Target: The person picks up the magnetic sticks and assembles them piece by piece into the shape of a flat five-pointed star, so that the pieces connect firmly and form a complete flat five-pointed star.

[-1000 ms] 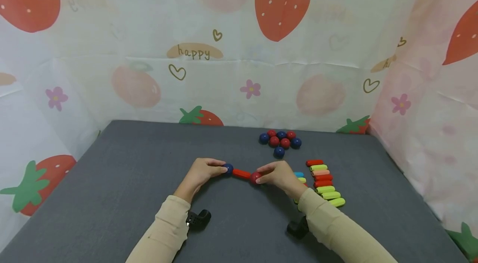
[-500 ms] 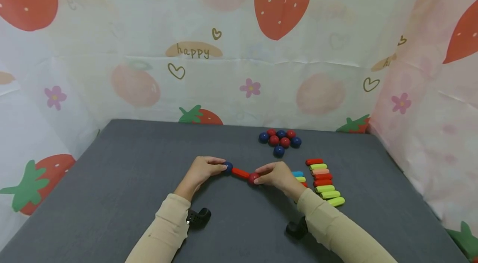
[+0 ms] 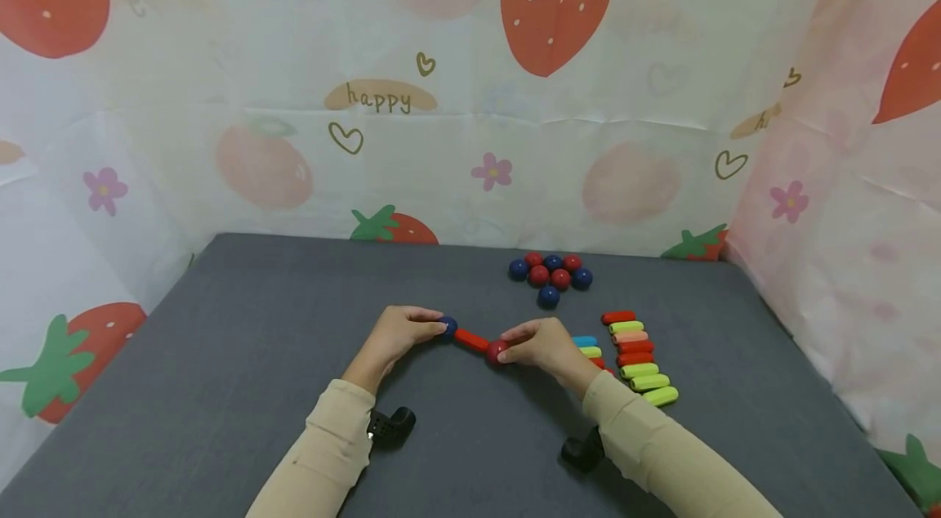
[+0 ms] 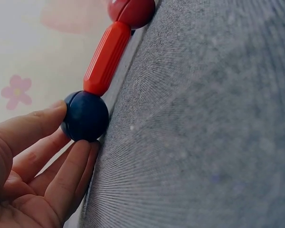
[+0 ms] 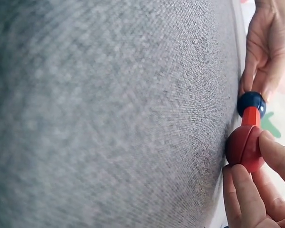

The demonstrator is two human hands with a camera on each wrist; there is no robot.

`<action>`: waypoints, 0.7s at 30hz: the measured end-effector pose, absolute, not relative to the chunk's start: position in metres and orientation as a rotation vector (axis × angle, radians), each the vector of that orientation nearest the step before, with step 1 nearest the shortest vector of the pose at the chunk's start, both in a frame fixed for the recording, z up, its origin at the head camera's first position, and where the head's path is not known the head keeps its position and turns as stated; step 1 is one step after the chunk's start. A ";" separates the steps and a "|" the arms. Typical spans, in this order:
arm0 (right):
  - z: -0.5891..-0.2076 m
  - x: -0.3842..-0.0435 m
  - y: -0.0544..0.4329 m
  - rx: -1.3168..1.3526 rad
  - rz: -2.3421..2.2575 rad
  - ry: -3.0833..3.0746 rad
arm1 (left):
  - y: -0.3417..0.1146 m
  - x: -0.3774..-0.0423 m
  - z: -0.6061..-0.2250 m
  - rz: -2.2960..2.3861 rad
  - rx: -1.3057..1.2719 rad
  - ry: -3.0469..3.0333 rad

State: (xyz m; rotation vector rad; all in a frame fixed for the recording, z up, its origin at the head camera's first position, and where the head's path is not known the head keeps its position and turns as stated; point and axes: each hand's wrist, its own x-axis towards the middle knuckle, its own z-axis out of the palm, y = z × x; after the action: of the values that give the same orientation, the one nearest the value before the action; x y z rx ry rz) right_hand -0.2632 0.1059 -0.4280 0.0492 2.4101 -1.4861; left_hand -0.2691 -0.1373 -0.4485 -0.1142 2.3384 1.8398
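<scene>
- L hand (image 3: 397,337) is placed L of centre; blue ball (image 4: 87,116) is pinched btwn its thumb & fingertips.
- R hand (image 3: 547,346) is placed R of centre, a bit nearer; red ball (image 5: 244,149) is pinched btwn thumb & fingertips.
- Red rod (image 4: 108,59) is seen btwn the 2 balls, its ends touched by both: blue ball at L/far end, red ball at R/near end. Ridged sides are shown in L wrist view; a thin seam is shown on each ball.
- Joined piece is held slantwise over mid table, well apart from the loose pcs; whether the table is touched by it can't be told.
- Loose balls (image 3: 560,279), 4 blue & 4 red, are grouped at far side, R of centre; 1 blue is set nearest.
- Outer rod column (image 3: 635,358) is laid out R of R hand, running far to near: red, yellow-green, salmon, 2 red, 3 yellow-green.
- Inner rods (image 3: 585,341) are laid just L of that column; blue, yellow-green & red are seen, rest is hidden by R arm.
- Beige sleeves (image 3: 662,440) are worn on both arms; black wrist devices (image 3: 393,426) are strapped on, 1 per wrist.
- Dk grey table (image 3: 220,379) is backed & flanked by pale cloth (image 3: 294,11), printed w/ strawberries, flowers, hearts & "happy".
</scene>
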 end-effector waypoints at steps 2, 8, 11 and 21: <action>-0.428 -0.263 0.106 0.058 -1.488 2.409 | -0.137 -0.269 -0.448 1.834 -0.115 2.347; -0.429 -0.262 0.104 0.072 -1.497 2.409 | -0.137 -0.269 -0.449 1.831 -0.123 2.348; -0.430 -0.262 0.103 0.086 -1.499 2.407 | -0.137 -0.270 -0.450 1.828 -0.125 2.350; -0.429 -0.261 0.105 0.072 -1.518 2.375 | -0.136 -0.269 -0.449 1.849 -0.130 2.328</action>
State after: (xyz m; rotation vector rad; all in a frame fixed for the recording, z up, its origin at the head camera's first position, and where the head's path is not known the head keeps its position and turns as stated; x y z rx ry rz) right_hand -0.2611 0.1053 -0.4294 0.0717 2.3751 -1.5177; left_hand -0.2694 -0.1363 -0.4495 -0.1298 2.3280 1.8489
